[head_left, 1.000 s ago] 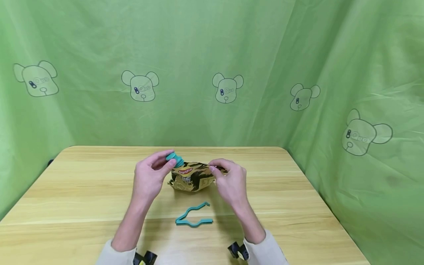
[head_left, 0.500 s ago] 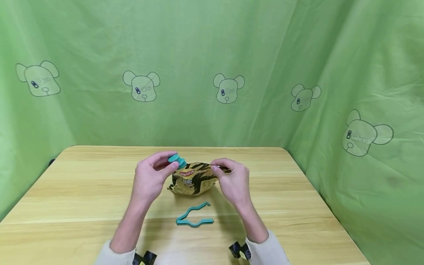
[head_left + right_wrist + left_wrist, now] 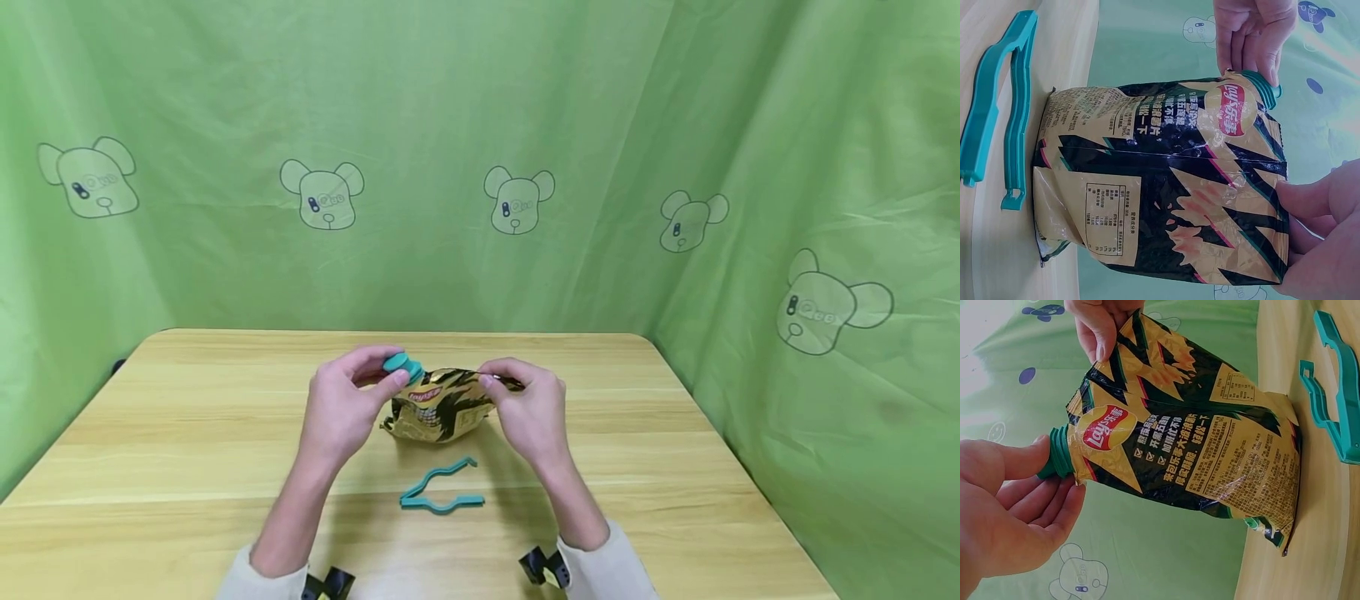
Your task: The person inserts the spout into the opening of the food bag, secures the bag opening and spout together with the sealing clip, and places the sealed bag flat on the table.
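Observation:
A gold-and-black Lay's chip bag (image 3: 448,419) stands between my hands, its lower end on the table. My left hand (image 3: 339,408) pinches a teal ribbed screw-top spout (image 3: 402,367) at the bag's top left corner. In the left wrist view, the spout (image 3: 1060,453) sits against the bag's corner, below the thumb. My right hand (image 3: 532,417) pinches the bag's top edge at the other corner, thumb in front. Closer to me, a teal hinged bag clip (image 3: 420,503) lies on the table with its two arms spread apart.
The wooden table (image 3: 675,500) ends at a green curtain (image 3: 420,275) printed with bear heads, which also hangs along the right side. The teal clip lies between my forearms, in front of the bag.
Both hands, with the bag and the spout, have shifted slightly right and a little toward me. Each keeps its hold. The clip lies as before.

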Motion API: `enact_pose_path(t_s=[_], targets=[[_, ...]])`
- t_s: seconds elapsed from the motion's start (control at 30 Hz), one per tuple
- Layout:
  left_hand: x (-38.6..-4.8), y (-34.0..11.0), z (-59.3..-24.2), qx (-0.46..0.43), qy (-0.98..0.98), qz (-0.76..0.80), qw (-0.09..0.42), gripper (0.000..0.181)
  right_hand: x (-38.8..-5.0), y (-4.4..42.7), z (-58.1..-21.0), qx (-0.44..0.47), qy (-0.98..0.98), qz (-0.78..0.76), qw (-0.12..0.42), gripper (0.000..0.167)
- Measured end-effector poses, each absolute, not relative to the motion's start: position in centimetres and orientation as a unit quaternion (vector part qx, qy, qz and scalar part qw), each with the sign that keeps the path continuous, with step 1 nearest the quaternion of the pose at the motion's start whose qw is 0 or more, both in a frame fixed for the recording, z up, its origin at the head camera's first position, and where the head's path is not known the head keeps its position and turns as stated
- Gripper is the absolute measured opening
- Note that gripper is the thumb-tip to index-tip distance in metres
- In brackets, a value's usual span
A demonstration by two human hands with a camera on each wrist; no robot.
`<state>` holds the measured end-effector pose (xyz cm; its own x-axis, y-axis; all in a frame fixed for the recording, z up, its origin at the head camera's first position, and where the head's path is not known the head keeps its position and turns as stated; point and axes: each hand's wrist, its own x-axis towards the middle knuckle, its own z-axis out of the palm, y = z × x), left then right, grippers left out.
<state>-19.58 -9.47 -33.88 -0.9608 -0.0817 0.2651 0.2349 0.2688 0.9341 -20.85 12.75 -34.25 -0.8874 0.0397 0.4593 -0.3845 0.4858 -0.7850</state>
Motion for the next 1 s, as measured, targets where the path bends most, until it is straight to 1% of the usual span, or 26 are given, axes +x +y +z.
enact_pose_path(t_s=[0.33, 0.6, 0.8, 1.0], targets=[[-19.76, -9.72, -34.03, -0.04, -0.784, -0.612, 0.098, 0.031, -20.85, 12.78, -34.3, 0.102, -0.833, 0.502, 0.209, 0.011], [-19.99, -9.66, -34.17, -0.043, -0.775, -0.623, 0.096, 0.033, -20.84, 12.76, -34.2, 0.104, -0.832, 0.504, 0.208, 0.011], [-20.02, -9.66, -34.16, -0.042, -0.78, -0.617, 0.096, 0.031, -20.85, 12.75, -34.14, 0.106, -0.831, 0.504, 0.208, 0.011], [-19.91, -9.69, -34.18, -0.042, -0.786, -0.611, 0.086, 0.032, -20.84, 12.7, -34.21, 0.108, -0.83, 0.506, 0.206, 0.012]])
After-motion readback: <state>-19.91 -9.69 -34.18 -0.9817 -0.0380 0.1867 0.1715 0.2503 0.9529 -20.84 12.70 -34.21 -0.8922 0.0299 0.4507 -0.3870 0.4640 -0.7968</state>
